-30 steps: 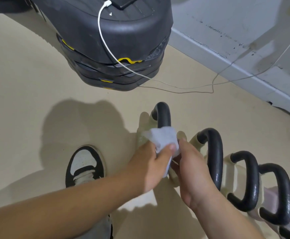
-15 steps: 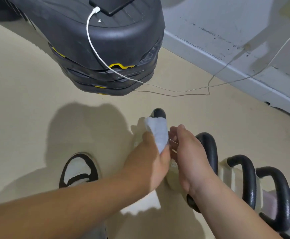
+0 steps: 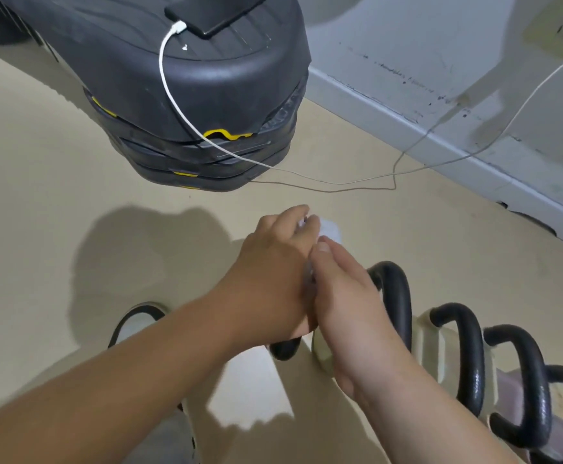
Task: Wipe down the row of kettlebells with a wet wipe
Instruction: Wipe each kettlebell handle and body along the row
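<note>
Looking down, you have both hands meeting at the centre of the frame, over the left end of the row of kettlebells [image 3: 473, 356] that runs off toward the lower right corner. Your left hand [image 3: 273, 283] has its fingers [image 3: 290, 218] curled round the wet wipe [image 3: 331, 231], which shows as a white scrap just past the knuckles. Your right hand [image 3: 343, 296] lies tight against the left, thumb touching it. Its fingers are tucked out of sight, so I cannot tell what they have hold of. One black handle [image 3: 400, 303] arches just right of that hand. A shoe [image 3: 132, 321] sits on the beige floor [image 3: 39, 212] at lower left. At upper left, a phone [image 3: 220, 11] with a white cable [image 3: 169, 95] rests on stacked black steps [image 3: 233, 82].
</note>
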`<state>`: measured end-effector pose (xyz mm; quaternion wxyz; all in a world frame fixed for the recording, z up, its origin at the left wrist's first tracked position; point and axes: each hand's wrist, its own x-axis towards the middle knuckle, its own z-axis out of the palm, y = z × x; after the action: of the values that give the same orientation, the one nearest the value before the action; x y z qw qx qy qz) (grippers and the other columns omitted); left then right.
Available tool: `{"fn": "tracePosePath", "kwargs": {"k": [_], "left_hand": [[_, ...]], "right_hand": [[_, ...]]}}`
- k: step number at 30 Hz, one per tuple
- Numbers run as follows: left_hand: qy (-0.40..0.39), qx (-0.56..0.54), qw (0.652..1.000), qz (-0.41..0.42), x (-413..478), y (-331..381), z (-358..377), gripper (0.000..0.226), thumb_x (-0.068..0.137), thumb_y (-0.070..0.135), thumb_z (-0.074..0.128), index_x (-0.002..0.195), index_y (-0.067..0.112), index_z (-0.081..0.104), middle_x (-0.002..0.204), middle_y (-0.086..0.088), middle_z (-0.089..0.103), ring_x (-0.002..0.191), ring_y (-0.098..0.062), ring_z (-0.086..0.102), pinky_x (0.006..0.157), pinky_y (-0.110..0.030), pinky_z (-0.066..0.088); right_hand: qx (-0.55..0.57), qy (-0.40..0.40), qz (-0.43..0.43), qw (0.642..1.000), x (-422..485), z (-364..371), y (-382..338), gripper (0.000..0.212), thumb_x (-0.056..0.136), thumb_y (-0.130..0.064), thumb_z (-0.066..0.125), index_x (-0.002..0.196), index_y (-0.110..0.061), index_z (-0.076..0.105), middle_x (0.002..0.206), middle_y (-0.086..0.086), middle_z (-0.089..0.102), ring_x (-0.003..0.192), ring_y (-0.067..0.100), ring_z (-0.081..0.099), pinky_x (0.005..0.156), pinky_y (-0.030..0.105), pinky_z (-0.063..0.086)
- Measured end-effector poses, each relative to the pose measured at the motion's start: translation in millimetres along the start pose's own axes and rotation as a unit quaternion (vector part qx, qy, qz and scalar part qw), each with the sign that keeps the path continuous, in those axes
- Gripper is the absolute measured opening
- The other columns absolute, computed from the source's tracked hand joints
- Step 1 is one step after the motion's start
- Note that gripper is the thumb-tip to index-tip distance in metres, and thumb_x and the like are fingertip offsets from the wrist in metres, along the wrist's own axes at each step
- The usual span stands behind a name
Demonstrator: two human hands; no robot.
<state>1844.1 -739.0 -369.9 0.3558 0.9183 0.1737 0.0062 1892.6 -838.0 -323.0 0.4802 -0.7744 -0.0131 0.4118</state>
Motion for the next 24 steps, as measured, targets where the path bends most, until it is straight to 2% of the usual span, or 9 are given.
{"fn": "tracePosePath", "kwargs": {"k": [2,5,9,11,13,16,19,22,24], "left_hand": [[0.028,-0.117,0.990,-0.068,-8,-8,-5,0.091,0.069,0.048,0.045,0.156,0.024,0.033,0.166,0.007,0.017,0.150,-0.014,0.020,0.120,-0.027,0.024],[0.096,-0.174,0.968,-0.150,-12,-32,3,0.081,0.073,0.043,0.045,0.152,0.031,0.036,0.165,0.016,0.016,0.149,-0.016,0.026,0.119,-0.039,0.032],[0.064,-0.178,0.960,-0.208,-14,-58,18,0.068,0.085,0.019,0.055,0.152,0.026,0.038,0.165,0.007,0.017,0.149,-0.021,0.029,0.119,-0.029,0.026],[0.035,-0.182,0.958,-0.221,-17,-63,26,0.070,0.085,0.023,0.053,0.153,0.021,0.038,0.165,0.002,0.018,0.149,-0.017,0.029,0.115,-0.023,0.025],[0.015,-0.208,0.947,-0.244,-19,-64,32,0.071,0.083,0.027,0.050,0.153,0.020,0.038,0.163,0.004,0.020,0.143,-0.016,0.038,0.116,-0.029,0.034],[0.005,-0.221,0.941,-0.258,-20,-65,42,0.063,0.091,0.012,0.049,0.152,0.022,0.039,0.159,0.007,0.025,0.139,-0.014,0.041,0.114,-0.035,0.039],[-0.002,-0.207,0.948,-0.243,-22,-63,45,0.055,0.087,0.007,0.049,0.140,0.022,0.049,0.142,0.004,0.040,0.126,-0.015,0.048,0.101,-0.030,0.044],[-0.001,-0.201,0.946,-0.254,-19,-66,52,0.016,0.092,0.023,0.055,0.106,0.030,0.058,0.126,-0.010,0.053,0.107,-0.021,0.055,0.085,-0.029,0.048],[-0.012,-0.175,0.956,-0.237,-22,-67,53,0.037,0.096,0.036,0.058,0.130,0.022,0.054,0.145,-0.006,0.046,0.129,-0.021,0.052,0.102,-0.036,0.048]], "right_hand": [[-0.020,0.006,-0.002,1.000,19,15,-2,0.040,0.109,-0.043,0.034,0.146,-0.039,0.049,0.126,-0.011,0.069,0.099,-0.002,0.069,0.084,0.025,0.054],[-0.120,0.020,-0.015,0.992,54,32,-12,0.040,0.106,-0.037,0.035,0.142,-0.024,0.045,0.131,0.004,0.060,0.106,0.022,0.064,0.097,0.041,0.055],[-0.232,-0.025,0.000,0.972,89,30,-42,0.016,0.081,-0.006,0.060,0.067,-0.012,0.066,0.079,0.009,0.061,0.071,0.027,0.053,0.064,0.032,0.044],[-0.266,-0.063,0.042,0.961,93,23,-52,0.026,0.063,-0.002,0.064,0.038,-0.008,0.063,0.072,0.014,0.064,0.070,0.030,0.059,0.066,0.035,0.048],[-0.259,-0.090,0.062,0.960,97,20,-53,0.028,0.059,0.000,0.064,0.032,-0.008,0.062,0.068,0.015,0.067,0.076,0.031,0.060,0.072,0.040,0.050],[-0.242,-0.016,0.029,0.970,99,28,-47,0.011,0.065,-0.010,0.070,0.062,-0.010,0.059,0.070,0.011,0.057,0.069,0.028,0.052,0.066,0.032,0.044],[-0.263,0.057,-0.085,0.959,72,31,-22,0.008,0.105,-0.019,0.047,0.107,-0.015,0.053,0.083,0.002,0.049,0.079,0.025,0.050,0.066,0.029,0.035],[-0.214,0.090,-0.125,0.965,28,35,23,0.039,0.110,-0.023,0.037,0.148,-0.015,0.038,0.107,-0.002,0.056,0.100,0.022,0.059,0.072,0.025,0.037],[-0.174,0.095,-0.140,0.970,6,41,56,0.048,0.110,-0.027,0.038,0.157,-0.019,0.031,0.129,-0.002,0.061,0.118,0.018,0.062,0.087,0.027,0.048]]}}
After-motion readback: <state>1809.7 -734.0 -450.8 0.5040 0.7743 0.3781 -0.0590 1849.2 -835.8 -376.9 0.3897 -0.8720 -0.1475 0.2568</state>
